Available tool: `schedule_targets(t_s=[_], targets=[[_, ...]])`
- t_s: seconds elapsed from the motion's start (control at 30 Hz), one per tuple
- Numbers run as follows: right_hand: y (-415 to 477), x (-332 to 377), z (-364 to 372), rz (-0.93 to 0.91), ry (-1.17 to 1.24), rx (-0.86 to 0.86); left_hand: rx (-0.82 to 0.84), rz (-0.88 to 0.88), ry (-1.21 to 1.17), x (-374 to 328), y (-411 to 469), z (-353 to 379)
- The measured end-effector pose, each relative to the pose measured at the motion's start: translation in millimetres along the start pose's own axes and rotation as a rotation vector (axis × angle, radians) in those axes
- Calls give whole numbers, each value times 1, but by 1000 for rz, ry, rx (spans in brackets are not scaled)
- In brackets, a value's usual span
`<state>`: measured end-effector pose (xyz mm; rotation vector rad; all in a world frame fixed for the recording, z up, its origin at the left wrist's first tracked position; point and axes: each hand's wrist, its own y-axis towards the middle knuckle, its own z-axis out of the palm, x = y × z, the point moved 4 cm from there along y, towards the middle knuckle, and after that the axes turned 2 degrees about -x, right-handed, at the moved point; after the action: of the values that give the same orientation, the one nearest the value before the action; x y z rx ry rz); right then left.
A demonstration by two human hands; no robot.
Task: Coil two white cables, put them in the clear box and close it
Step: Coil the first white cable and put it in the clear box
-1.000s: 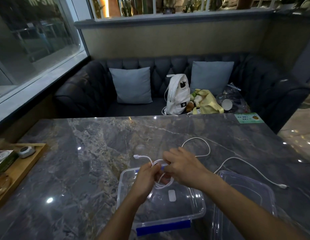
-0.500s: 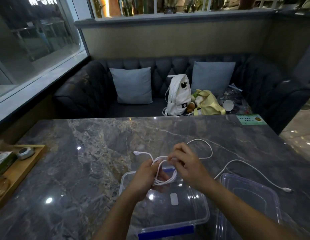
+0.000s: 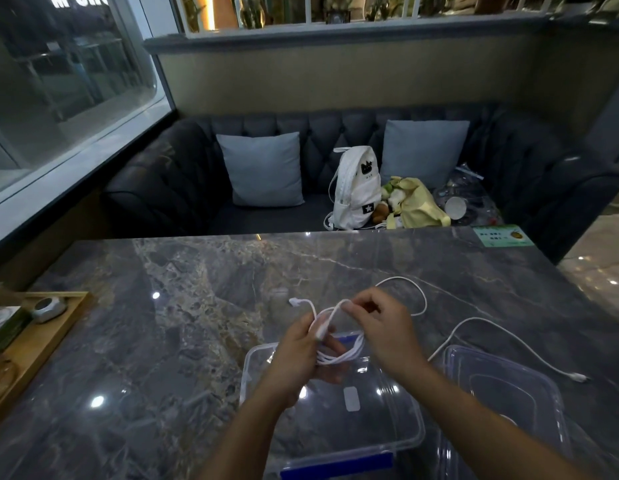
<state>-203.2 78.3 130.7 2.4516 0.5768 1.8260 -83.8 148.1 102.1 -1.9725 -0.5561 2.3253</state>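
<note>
White cable (image 3: 342, 356) loops sit gripped in the left hand (image 3: 294, 355) above the clear box (image 3: 419, 434). The right hand (image 3: 384, 327) pinches the strand; its slack trails rightward over the surface (image 3: 162, 341).

The right hand (image 3: 380, 327) now sits higher and farther from the left hand (image 3: 297, 355) than a second ago, when it lay right over the left hand's fingers and hid most of the coil. Its fingers (image 3: 349, 308) now pinch a strand of the white cable (image 3: 339, 356) at the top of an arch that runs down to the left thumb. With the hands drawn apart, the gathered loops are in plain view: several turns hang from the left hand's grip, above the clear box (image 3: 415, 441), where earlier only a small bunch peeked out. The left hand has turned a little, so its thumb now presses on top of the strands.
</note>
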Motion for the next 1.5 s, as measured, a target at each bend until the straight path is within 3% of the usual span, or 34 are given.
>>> schedule_targets(t_s=[0.13,0.3,0.57,0.77,0.83,0.93,1.07,1.2,1.3,1.5], targets=[[3,-10,6,265,204,-19,-83,124,130,0,1,-3],[1,-18,11,453,314,55,-145,246,314,1,-3,-7],[-4,-13,16,345,163,20,-465,412,443,-6,-9,-18],[-7,-3,20,292,117,-52,-587,279,127,-2,-5,-19],[-8,-1,20,294,123,-66,-587,258,6,-1,-3,-19],[-10,3,19,300,160,-84,-577,294,45,-4,-3,-20],[-15,9,17,214,189,-89,-509,270,208,-5,-2,-18],[-16,10,11,168,191,-86,-308,193,399,-5,-2,-9],[-14,11,5,149,168,-87,-188,264,510,-13,-11,6],[-16,7,0,150,101,-100,-207,309,781,-19,-10,14]])
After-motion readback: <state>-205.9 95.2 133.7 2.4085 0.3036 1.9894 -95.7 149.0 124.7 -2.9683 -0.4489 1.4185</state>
